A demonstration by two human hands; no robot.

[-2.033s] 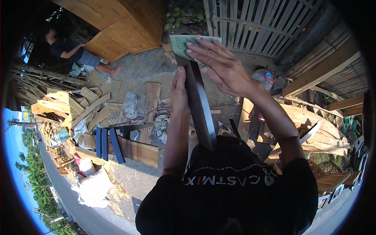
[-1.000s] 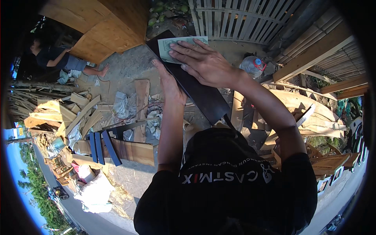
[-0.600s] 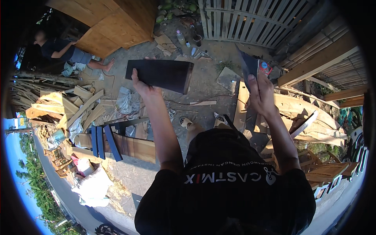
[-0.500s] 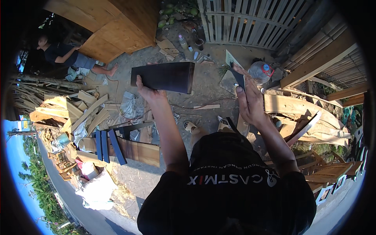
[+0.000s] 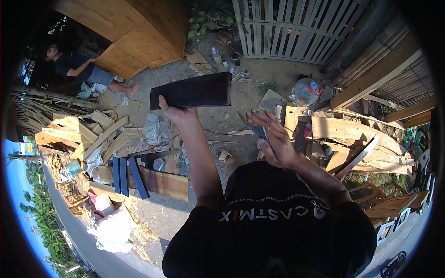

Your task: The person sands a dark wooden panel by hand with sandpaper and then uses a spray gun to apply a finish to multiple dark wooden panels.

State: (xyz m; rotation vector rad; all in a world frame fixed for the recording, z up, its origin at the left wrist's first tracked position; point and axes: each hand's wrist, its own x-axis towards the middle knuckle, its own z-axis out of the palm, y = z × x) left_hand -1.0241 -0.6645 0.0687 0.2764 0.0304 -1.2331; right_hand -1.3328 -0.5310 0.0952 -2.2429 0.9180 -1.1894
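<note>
A person in a black printed T-shirt [image 5: 273, 231] stands in an outdoor wood yard, the left hand [image 5: 175, 111] raised and gripping the lower edge of a dark, flat rectangular wooden board [image 5: 191, 91], which is held level above the sandy ground [image 5: 218, 120]. The right hand [image 5: 273, 139] sits lower and nearer the body, fingers closed around a small sheet of grey sandpaper [image 5: 254, 129], well apart from the board. A clear plastic water jug with a red cap [image 5: 306, 91] stands by a pale slatted wooden fence [image 5: 296, 28]. Three dark blue planks [image 5: 127, 173] lean among light timber offcuts at left. Another person [image 5: 74, 67] crouches beside a large plywood cabinet [image 5: 134, 32].
</note>
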